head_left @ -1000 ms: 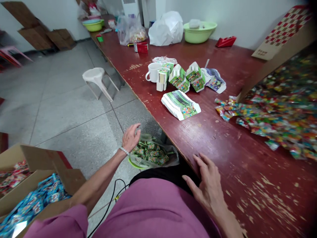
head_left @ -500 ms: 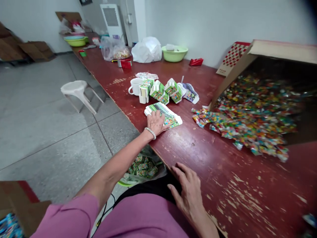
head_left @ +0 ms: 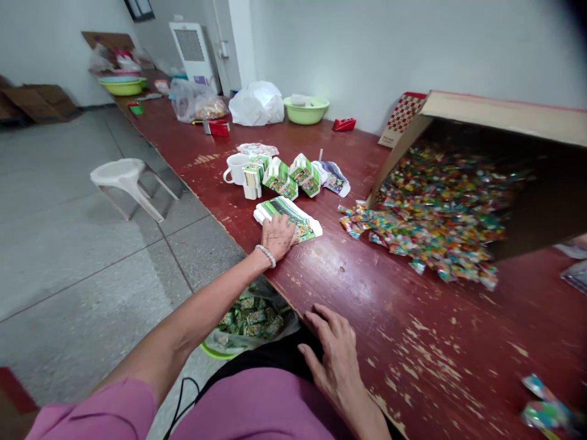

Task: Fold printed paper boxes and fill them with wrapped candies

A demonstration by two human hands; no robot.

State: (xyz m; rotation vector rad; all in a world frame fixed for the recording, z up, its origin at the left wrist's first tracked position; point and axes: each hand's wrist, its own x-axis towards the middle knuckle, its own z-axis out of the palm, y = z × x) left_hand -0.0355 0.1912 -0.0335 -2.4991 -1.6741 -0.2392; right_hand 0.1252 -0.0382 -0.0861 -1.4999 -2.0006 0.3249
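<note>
My left hand (head_left: pixel 278 237) lies on a fanned stack of flat green-and-white candy cartons (head_left: pixel 305 221), fingers apart and slightly bent over the near side. The fingertips are partly hidden, but I see no carton lifted. My right hand (head_left: pixel 334 348) is open and holds nothing, its fingers loosely spread beside the table's front edge. Just behind the stack stand bundles of folded green cartons (head_left: pixel 280 178), with a white mug (head_left: pixel 237 168) to their left. A purple printed carton or wrapper (head_left: pixel 334 177) lies to their right.
A big cardboard box (head_left: pixel 499 116) lies on its side at right, spilling small wrapped candies (head_left: pixel 440 226) onto the red table (head_left: pixel 367 318). Below the edge, a lined tub holds filled green packs (head_left: pixel 254 318). A white stool (head_left: pixel 123 174) stands left. A green basin (head_left: pixel 306 111) sits behind.
The view has shifted to the right, so things appear further left. My left hand stays on the carton stack, its fingers a little more bent. My right hand keeps its place by the edge.
</note>
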